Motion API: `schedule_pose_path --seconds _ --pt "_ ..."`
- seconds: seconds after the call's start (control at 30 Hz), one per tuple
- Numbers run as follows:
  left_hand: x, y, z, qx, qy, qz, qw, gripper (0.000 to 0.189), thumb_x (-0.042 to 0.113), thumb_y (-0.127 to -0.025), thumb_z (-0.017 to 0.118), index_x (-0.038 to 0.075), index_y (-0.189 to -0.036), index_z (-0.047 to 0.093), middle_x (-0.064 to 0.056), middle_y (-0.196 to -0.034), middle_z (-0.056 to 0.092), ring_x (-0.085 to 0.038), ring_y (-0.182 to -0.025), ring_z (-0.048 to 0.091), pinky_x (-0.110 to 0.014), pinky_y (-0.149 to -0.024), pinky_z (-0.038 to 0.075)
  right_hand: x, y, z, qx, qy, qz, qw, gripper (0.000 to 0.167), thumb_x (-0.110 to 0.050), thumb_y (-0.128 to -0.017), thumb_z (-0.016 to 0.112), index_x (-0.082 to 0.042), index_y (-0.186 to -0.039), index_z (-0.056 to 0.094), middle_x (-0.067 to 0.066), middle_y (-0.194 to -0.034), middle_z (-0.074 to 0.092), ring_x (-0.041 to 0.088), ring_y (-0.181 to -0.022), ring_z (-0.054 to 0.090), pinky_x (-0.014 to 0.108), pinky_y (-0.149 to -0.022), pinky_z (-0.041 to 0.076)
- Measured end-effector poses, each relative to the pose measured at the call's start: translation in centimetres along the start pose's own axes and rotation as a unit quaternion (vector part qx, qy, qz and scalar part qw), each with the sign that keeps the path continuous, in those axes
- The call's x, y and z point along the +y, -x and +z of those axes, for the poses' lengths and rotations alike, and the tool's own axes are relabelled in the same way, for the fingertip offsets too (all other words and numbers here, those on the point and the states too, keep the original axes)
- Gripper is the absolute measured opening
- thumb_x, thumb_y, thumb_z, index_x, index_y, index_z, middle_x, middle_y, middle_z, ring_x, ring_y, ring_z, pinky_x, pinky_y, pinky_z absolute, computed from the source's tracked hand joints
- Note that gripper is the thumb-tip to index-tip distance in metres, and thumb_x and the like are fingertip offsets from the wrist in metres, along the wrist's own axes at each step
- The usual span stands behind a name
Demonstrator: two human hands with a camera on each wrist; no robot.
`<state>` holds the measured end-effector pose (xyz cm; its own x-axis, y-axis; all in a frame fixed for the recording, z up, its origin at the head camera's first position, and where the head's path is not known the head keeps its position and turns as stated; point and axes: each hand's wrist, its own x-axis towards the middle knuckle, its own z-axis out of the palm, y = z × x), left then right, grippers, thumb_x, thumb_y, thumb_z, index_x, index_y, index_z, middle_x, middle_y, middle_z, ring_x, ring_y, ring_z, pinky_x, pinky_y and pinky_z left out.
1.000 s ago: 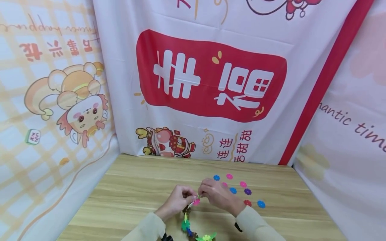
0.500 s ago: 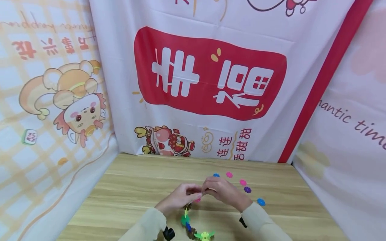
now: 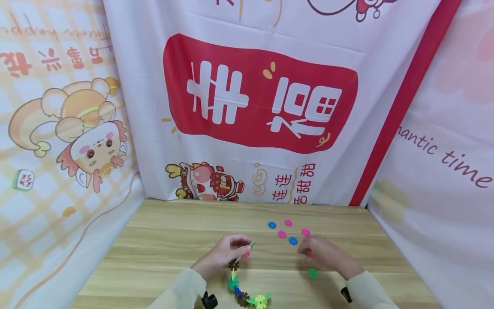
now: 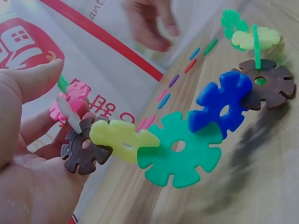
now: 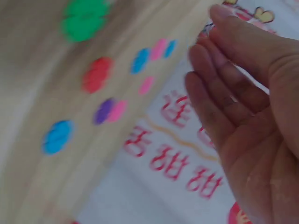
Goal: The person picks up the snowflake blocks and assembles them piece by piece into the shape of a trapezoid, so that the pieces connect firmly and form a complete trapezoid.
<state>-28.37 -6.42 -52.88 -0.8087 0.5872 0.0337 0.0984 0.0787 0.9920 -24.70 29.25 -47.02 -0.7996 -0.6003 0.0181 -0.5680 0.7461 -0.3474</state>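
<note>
My left hand (image 3: 224,253) pinches one end of a chain of slotted, flower-shaped plastic discs. By its fingertips are a green disc (image 4: 62,84) and a pink disc (image 4: 72,99), then a white one (image 4: 68,114) seen edge-on. From there the chain runs through a dark brown disc (image 4: 86,144), a yellow disc (image 4: 124,140), a larger-looking green disc (image 4: 180,161) and a blue disc (image 4: 222,102), on to brown, yellow and green ones. My right hand (image 3: 328,257), fingers loosely bent with nothing between them, hovers over loose discs, near a red one (image 5: 97,75).
Loose discs lie on the wooden table (image 3: 173,231), at its right: a green disc (image 3: 312,273), a purple one (image 5: 104,111), and several blue and pink ones. Printed cloth (image 3: 254,180) hangs behind and at both sides. A black wrist device (image 3: 209,299) sits at the left sleeve.
My right hand has left the chain's end beside the left hand and moved right, over the loose discs. The left hand still holds the chain. The head view has shifted slightly.
</note>
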Motion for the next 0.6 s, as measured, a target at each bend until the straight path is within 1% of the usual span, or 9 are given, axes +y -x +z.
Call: schedule_pose_path --seconds 0.03,0.1,0.2,0.3,0.4,0.53,0.6 --pt "0.0 0.1 0.0 0.002 0.005 -0.001 1.0000 0.050 0.029 -0.103 0.070 -0.006 -0.138 0.061 -0.028 -0.134 0.064 -0.020 -0.112 0.068 -0.021 -0.092 0.059 0.6 0.5 0.3 -0.010 -0.012 0.013 0.9998 0.015 -0.012 -0.090 0.084 -0.010 -0.105 0.080 -0.002 -0.094 0.077 0.006 -0.084 0.066 0.026 -0.074 0.060" --pt "0.0 0.2 0.0 0.008 0.013 -0.003 0.9999 0.051 0.027 -0.103 0.070 -0.007 -0.139 0.060 -0.029 -0.135 0.064 -0.026 -0.115 0.068 -0.021 -0.092 0.059 1.6 1.5 1.0 -0.018 -0.018 0.013 0.9996 0.015 -0.012 -0.088 0.085 -0.009 -0.102 0.080 -0.002 -0.092 0.076 0.005 -0.080 0.064 0.024 -0.070 0.057" --pt "-0.1 0.6 -0.2 0.018 0.018 -0.005 0.9997 0.051 0.028 -0.104 0.069 -0.007 -0.140 0.059 -0.028 -0.135 0.065 -0.033 -0.120 0.067 -0.022 -0.093 0.059 2.6 2.5 2.3 -0.018 -0.029 0.008 0.9994 0.013 -0.011 -0.087 0.086 -0.011 -0.098 0.080 -0.005 -0.086 0.072 0.003 -0.075 0.059 0.020 -0.065 0.052" --pt "-0.3 0.9 -0.3 0.033 0.022 -0.006 0.9992 0.050 0.028 -0.103 0.070 -0.005 -0.139 0.060 -0.028 -0.136 0.065 -0.033 -0.120 0.068 -0.022 -0.095 0.059 3.3 3.0 3.2 -0.015 -0.047 0.017 0.9986 0.013 -0.012 -0.087 0.086 -0.013 -0.099 0.081 -0.007 -0.084 0.068 0.003 -0.074 0.056 0.018 -0.062 0.049" --pt "-0.3 1.1 -0.4 0.057 0.043 0.001 0.9975 0.050 0.024 -0.103 0.071 -0.007 -0.139 0.059 -0.030 -0.136 0.064 -0.030 -0.117 0.069 -0.024 -0.096 0.059 3.6 3.2 3.6 -0.013 -0.068 0.035 0.9970 0.016 -0.012 -0.086 0.086 -0.014 -0.101 0.081 -0.008 -0.087 0.069 0.002 -0.075 0.056 0.018 -0.064 0.050" --pt "-0.5 1.4 -0.6 0.087 0.085 0.009 0.9925 0.053 0.018 -0.101 0.072 -0.010 -0.142 0.054 -0.030 -0.137 0.062 -0.031 -0.117 0.070 -0.027 -0.100 0.060 3.7 3.0 3.5 -0.018 -0.088 0.054 0.9945 0.013 -0.010 -0.084 0.087 -0.014 -0.095 0.080 -0.006 -0.086 0.070 0.002 -0.076 0.057 0.020 -0.066 0.053" --pt "-0.6 1.4 -0.7 0.095 0.100 0.008 0.9904 0.054 0.018 -0.099 0.074 -0.008 -0.143 0.054 -0.030 -0.138 0.061 -0.029 -0.117 0.071 -0.030 -0.103 0.059 3.8 3.1 3.5 -0.022 -0.092 0.067 0.9932 0.014 -0.010 -0.083 0.088 -0.014 -0.091 0.077 -0.006 -0.085 0.069 0.001 -0.076 0.057 0.021 -0.067 0.053"
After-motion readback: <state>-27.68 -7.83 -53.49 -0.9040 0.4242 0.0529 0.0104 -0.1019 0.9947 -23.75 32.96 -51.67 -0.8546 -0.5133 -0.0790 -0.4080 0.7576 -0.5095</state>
